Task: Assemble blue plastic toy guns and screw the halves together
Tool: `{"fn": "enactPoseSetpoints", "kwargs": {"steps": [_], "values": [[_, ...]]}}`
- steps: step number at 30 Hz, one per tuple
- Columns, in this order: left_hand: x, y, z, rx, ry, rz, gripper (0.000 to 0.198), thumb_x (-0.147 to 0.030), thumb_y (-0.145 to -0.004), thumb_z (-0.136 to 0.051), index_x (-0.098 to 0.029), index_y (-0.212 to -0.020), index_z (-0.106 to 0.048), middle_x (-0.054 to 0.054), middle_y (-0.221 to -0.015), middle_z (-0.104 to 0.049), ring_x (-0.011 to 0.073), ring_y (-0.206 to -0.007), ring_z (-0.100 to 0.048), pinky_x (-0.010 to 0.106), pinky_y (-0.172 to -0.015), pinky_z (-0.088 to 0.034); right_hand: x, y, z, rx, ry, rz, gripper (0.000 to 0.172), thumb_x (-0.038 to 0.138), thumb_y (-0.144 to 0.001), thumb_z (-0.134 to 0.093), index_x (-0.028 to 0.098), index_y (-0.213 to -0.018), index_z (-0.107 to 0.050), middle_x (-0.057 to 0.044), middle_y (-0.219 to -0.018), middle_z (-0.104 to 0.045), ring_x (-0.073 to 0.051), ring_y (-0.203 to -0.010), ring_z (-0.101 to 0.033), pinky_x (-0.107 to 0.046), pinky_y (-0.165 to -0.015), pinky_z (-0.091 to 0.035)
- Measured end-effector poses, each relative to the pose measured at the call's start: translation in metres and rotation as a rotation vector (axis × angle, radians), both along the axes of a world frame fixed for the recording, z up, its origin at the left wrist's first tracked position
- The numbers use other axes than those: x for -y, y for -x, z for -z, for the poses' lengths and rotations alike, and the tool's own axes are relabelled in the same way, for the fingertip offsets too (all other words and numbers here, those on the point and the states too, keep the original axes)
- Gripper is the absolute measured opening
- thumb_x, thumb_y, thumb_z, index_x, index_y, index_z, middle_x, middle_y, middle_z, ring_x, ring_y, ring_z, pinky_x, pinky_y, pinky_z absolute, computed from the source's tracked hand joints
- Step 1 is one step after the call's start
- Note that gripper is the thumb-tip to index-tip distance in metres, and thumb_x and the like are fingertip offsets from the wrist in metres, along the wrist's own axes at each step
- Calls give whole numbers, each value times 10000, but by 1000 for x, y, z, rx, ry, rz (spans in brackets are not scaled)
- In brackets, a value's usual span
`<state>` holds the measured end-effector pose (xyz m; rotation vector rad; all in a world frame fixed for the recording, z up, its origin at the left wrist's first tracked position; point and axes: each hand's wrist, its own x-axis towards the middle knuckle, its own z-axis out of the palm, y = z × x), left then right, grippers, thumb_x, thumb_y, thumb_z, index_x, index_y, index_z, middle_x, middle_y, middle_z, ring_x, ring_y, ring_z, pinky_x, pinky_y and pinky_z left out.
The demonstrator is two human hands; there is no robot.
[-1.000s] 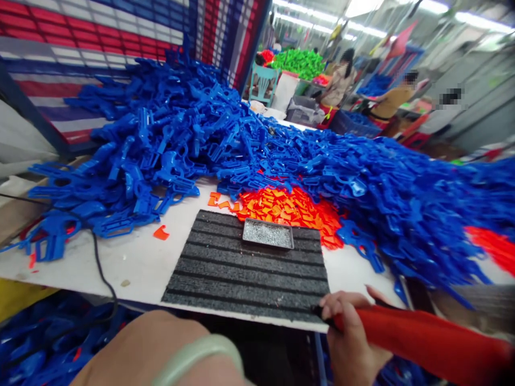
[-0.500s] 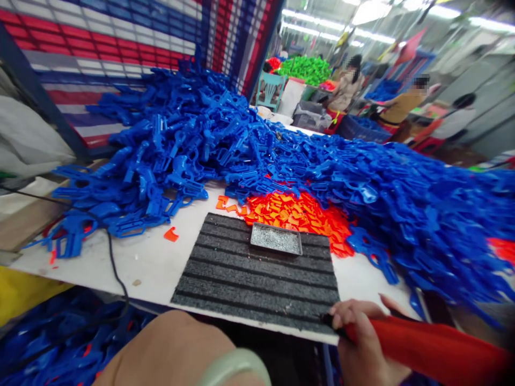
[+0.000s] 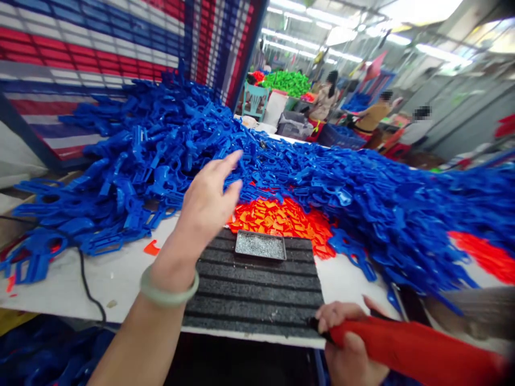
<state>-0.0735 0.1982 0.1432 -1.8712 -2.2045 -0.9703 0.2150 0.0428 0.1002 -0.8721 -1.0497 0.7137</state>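
Note:
My left hand, a pale green bangle on its wrist, is stretched out over the near edge of a heap of blue plastic toy gun halves. Its fingers are extended and apart, with nothing visible in them. At the lower right, my right hand is wrapped round a red electric screwdriver whose black tip points left over the mat's front corner. A small tray of tiny metal screws rests on the dark ribbed mat. Small orange plastic pieces lie piled just behind it.
A striped cloth screen stands at the left behind the heap. A black cable runs over the white tabletop. More orange pieces lie at the right. Several people sit at other tables farther back, near a green pile.
My left hand has moved from the bottom edge forward to the blue heap. My right hand keeps hold of the screwdriver. The view has shifted slightly to the right.

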Motion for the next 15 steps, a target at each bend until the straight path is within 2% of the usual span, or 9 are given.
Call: {"fn": "enactPoseSetpoints", "kwargs": {"steps": [3, 6, 10, 15], "values": [[-16, -3, 7, -9, 126, -135, 604, -172, -878, -526, -163, -1455, -348, 159, -1307, -492, 321, -1194, -496, 440, -981, -426, 0, -2, -2, -55, -50, -49, 502, 442, -781, -708, 266, -1198, -493, 52, -644, -596, -157, -486, -532, -352, -532, -478], [-32, -3, 32, 6, 201, -248, 634, -93, -813, -532, -202, -1426, -415, 202, -1307, -479, 358, -1174, -500, 464, -926, -433, -1, -6, 2, -94, -77, -93, 452, 523, -853, -579, 264, -1216, -511, 22, -646, -608, -175, -489, -543, -360, -517, -474], [-51, 4, 61, 24, 186, -215, 538, -137, -874, -477, -251, -1399, -465, 179, -1281, -505, 340, -1151, -506, 453, -916, -422, -1, -11, -1, -88, -37, -245, 496, 607, -858, -488, 275, -1218, -568, -41, -712, -655, -228, -551, -596, -401, -507, -485], [-62, 19, 71, 57, 158, -122, 409, -187, -943, -400, -226, -1318, -558, 115, -1170, -596, 249, -1058, -561, 358, -935, -424, -4, -7, -10, -133, -12, -265, 401, 533, -906, -419, 287, -1150, -622, -29, -675, -646, -216, -523, -604, -381, -482, -488]]}}
